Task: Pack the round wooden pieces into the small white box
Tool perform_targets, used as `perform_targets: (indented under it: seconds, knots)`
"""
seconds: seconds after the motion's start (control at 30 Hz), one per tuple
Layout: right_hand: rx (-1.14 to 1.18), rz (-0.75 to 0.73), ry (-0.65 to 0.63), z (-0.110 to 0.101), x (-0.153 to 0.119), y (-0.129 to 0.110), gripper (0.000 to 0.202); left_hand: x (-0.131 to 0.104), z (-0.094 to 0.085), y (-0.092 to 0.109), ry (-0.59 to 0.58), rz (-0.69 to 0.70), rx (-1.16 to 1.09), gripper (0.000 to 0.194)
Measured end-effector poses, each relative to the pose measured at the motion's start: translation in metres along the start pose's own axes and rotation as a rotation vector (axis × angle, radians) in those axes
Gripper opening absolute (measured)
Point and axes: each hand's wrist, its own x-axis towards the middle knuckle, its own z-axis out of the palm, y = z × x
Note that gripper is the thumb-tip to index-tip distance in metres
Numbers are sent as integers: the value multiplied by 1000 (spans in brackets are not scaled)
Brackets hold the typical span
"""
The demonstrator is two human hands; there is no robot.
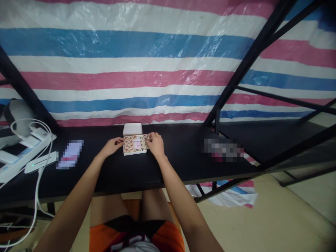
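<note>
On the black table sits a small white box (134, 152) holding several rows of round, cream Chinese chess pieces (128, 142) with red and dark characters. A pale printed slip (137, 143) lies among them. My left hand (112, 146) is at the box's left edge, its bent fingers and thumb touching the rim. On the other side, my right hand (156, 144) has its thumb and fingers closed around a chess piece, mostly hidden by the fingers. Another chess piece (145, 135) lies just outside the box's right edge. Directly behind the box lies its white lid (132, 128).
A blurred-out phone-shaped item (70, 154), a white device with a green light (42, 162), a power strip (28, 148) and white cables (38, 196) are at left. Another blurred item (223, 149) lies right. Black frame posts (236, 77) and a striped plastic sheet (136, 63) bound the table.
</note>
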Motion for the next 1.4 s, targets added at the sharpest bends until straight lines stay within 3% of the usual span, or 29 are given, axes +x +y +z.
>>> perform_targets:
  seconds: [0.13, 0.23, 0.47, 0.87, 1.3, 1.4]
  knots:
    - [-20, 315, -85, -13, 3, 31, 27, 0, 0, 1, 12, -2, 8, 46]
    - [-7, 371, -184, -14, 3, 38, 29, 0, 1, 1, 13, -1, 1, 46]
    - [112, 217, -224, -8, 3, 30, 34, -1, 1, 1, 15, 4, -2, 44]
    - [303, 109, -184, 3, 6, 38, 39, -1, 1, 3, 11, -6, -11, 40]
    - [275, 0, -185, 4, 4, 37, 48, -2, 0, 4, 13, -6, -11, 41]
    - [262, -18, -136, 0, 3, 31, 42, -1, 1, 2, 10, -4, -13, 42]
